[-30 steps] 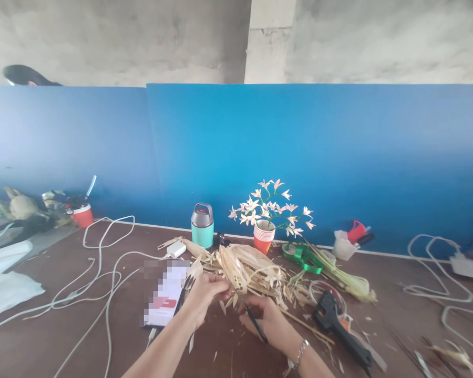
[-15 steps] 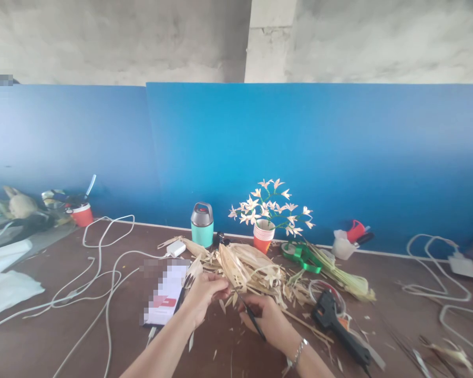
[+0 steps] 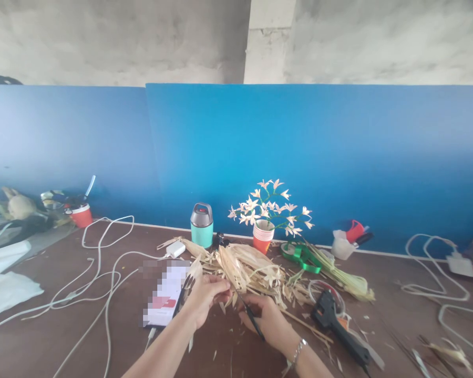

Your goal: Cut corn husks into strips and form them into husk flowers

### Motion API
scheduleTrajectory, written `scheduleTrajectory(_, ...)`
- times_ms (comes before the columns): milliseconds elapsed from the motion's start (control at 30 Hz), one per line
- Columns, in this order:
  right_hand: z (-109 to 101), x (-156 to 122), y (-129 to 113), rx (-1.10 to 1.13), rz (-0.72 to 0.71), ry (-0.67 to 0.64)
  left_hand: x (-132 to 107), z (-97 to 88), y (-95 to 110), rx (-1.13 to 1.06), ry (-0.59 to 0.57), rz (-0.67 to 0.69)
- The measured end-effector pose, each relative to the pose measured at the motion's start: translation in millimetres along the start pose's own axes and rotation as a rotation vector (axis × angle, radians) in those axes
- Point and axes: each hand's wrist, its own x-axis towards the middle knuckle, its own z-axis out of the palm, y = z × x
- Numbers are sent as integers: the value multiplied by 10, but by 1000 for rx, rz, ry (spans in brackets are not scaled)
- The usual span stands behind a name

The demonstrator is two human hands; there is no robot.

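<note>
My left hand is closed in a pinch in front of the pile of dried corn husks; what its fingertips hold is too small to make out. A pale cut husk piece shows just behind this hand, beside the phone. In my right hand is a slim black pointed tool, its thin tip directed up and left toward the left fingertips. Whether it is tweezers or a blade I cannot tell. Husk scraps are scattered on the brown table below.
A phone lies left of my hands, with white cables beyond. Behind stand a teal flask and a paper cup of husk flowers. A glue gun, green ribbon and pale stalks lie right.
Very little differs. My left hand has shifted slightly at the fingers, while my right hand keeps the black tool in nearly the same place.
</note>
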Motion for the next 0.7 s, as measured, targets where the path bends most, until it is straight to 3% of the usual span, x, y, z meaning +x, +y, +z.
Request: scheduleTrajectory(700,2,-8,-19,24,20,16,-52,56,-18,-98,-25,-37)
